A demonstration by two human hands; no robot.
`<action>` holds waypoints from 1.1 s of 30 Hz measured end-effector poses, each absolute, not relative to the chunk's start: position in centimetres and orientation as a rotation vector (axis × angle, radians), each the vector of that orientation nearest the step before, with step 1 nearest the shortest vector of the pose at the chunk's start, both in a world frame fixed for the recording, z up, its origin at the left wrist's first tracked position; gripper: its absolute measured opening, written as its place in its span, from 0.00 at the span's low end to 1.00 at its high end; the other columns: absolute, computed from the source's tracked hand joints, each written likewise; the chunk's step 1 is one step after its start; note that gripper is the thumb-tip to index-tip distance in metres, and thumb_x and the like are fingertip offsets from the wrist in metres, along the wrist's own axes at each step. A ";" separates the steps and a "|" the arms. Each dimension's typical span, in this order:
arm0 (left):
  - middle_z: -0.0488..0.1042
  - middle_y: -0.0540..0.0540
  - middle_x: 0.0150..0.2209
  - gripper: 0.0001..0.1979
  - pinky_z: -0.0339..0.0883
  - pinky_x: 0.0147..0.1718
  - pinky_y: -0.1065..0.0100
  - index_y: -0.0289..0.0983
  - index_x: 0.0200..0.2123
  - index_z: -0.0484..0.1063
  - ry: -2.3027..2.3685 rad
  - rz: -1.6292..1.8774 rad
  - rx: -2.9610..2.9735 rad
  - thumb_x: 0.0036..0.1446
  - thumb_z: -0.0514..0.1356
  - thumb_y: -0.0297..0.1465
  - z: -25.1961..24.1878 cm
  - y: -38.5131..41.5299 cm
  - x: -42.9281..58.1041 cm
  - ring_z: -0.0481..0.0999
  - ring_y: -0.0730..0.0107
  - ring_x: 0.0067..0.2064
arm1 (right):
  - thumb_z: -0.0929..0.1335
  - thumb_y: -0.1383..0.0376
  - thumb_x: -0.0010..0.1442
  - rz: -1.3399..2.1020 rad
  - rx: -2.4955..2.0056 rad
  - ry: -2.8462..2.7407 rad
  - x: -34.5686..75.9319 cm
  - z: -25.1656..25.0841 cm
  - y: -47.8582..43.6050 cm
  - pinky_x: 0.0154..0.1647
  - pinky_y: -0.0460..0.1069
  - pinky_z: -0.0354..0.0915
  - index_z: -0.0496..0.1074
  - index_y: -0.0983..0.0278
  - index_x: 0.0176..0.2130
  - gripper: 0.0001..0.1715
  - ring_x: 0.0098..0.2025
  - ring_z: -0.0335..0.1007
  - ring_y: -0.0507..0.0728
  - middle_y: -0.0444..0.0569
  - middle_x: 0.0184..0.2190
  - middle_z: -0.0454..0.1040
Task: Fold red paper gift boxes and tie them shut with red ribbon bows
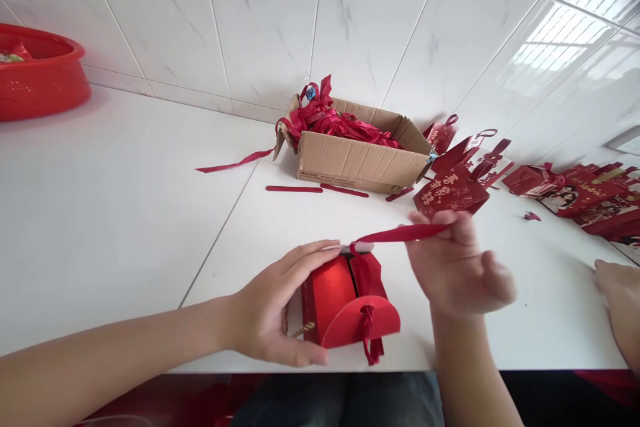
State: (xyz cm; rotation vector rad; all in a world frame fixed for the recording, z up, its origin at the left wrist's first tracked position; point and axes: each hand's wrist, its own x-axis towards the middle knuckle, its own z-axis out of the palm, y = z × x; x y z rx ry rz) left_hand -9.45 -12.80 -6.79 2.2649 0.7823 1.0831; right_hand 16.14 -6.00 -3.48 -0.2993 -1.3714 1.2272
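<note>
My left hand is wrapped round a small red gift box with a rounded flap, steadying it on the white table near the front edge. A short ribbon knot hangs from the flap. My right hand pinches the end of a red ribbon and holds it stretched out to the right from the top of the box. A finished red box with gold characters stands just behind my right hand.
A cardboard box full of red ribbons sits at the back against the tiled wall, with loose ribbon strips before it. More red boxes lie at the right. Another person's hand rests at the right edge. A red basin stands far left.
</note>
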 end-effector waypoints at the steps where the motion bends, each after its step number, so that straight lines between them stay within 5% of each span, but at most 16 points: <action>1: 0.54 0.35 0.65 0.51 0.58 0.62 0.46 0.42 0.67 0.46 0.812 1.095 2.259 0.46 0.68 0.47 -6.8 -12.6 -9.6 0.57 0.44 0.65 | 0.63 0.48 0.57 1.216 -0.316 -1.266 16.7 -3.3 -5.8 0.59 0.59 0.61 0.75 0.45 0.48 0.21 0.58 0.66 0.61 0.38 0.50 0.75; 7: 0.56 0.36 0.64 0.43 0.58 0.61 0.45 0.44 0.65 0.50 0.983 1.269 2.208 0.50 0.67 0.39 -7.2 -11.3 -10.1 0.56 0.46 0.66 | 0.59 0.45 0.57 1.077 -0.420 -1.015 17.9 -1.9 -5.1 0.61 0.63 0.56 0.73 0.42 0.48 0.24 0.70 0.43 0.63 0.29 0.63 0.59; 12: 0.56 0.35 0.64 0.38 0.59 0.60 0.46 0.44 0.61 0.53 1.100 1.294 2.133 0.50 0.67 0.37 -7.6 -11.0 -9.9 0.54 0.46 0.66 | 0.63 0.50 0.56 0.950 -0.848 -1.076 17.0 -2.7 -3.5 0.52 0.60 0.62 0.71 0.53 0.50 0.24 0.62 0.59 0.64 0.48 0.59 0.65; 16: 0.56 0.33 0.63 0.31 0.64 0.55 0.48 0.44 0.50 0.52 1.120 1.448 2.039 0.50 0.68 0.35 -8.2 -11.1 -9.6 0.58 0.49 0.65 | 0.73 0.58 0.50 0.672 -1.128 -1.187 16.7 -4.1 -2.5 0.37 0.50 0.63 0.71 0.61 0.34 0.13 0.37 0.69 0.55 0.46 0.33 0.73; 18: 0.55 0.32 0.63 0.31 0.65 0.54 0.47 0.44 0.48 0.49 1.218 1.472 1.969 0.50 0.68 0.35 -8.3 -10.8 -9.5 0.60 0.50 0.64 | 0.71 0.56 0.54 0.848 -1.085 -1.374 17.0 -4.3 -2.5 0.28 0.47 0.58 0.68 0.62 0.26 0.14 0.23 0.60 0.50 0.41 0.19 0.65; 21: 0.54 0.33 0.64 0.33 0.65 0.54 0.47 0.44 0.51 0.48 1.407 1.434 1.845 0.51 0.66 0.38 -8.1 -10.4 -9.6 0.61 0.49 0.63 | 0.66 0.52 0.60 1.391 -0.947 -1.743 17.4 -4.1 -2.6 0.24 0.47 0.55 0.71 0.65 0.23 0.22 0.18 0.54 0.48 0.40 0.12 0.60; 27: 0.52 0.37 0.64 0.35 0.65 0.54 0.51 0.44 0.58 0.46 1.378 1.295 1.705 0.54 0.63 0.43 -5.7 -10.5 -9.3 0.61 0.52 0.62 | 0.60 0.41 0.60 2.043 -0.794 -2.187 15.4 -4.7 -2.6 0.28 0.48 0.62 0.76 0.68 0.42 0.36 0.22 0.66 0.51 0.46 0.20 0.72; 33: 0.72 0.41 0.47 0.26 0.69 0.44 0.58 0.37 0.47 0.64 1.352 1.120 1.382 0.58 0.53 0.52 -2.6 -9.2 -9.8 0.73 0.58 0.48 | 0.51 0.36 0.60 2.006 -0.973 -2.013 14.2 -5.3 -3.1 0.28 0.50 0.59 0.74 0.60 0.36 0.39 0.24 0.66 0.53 0.48 0.23 0.72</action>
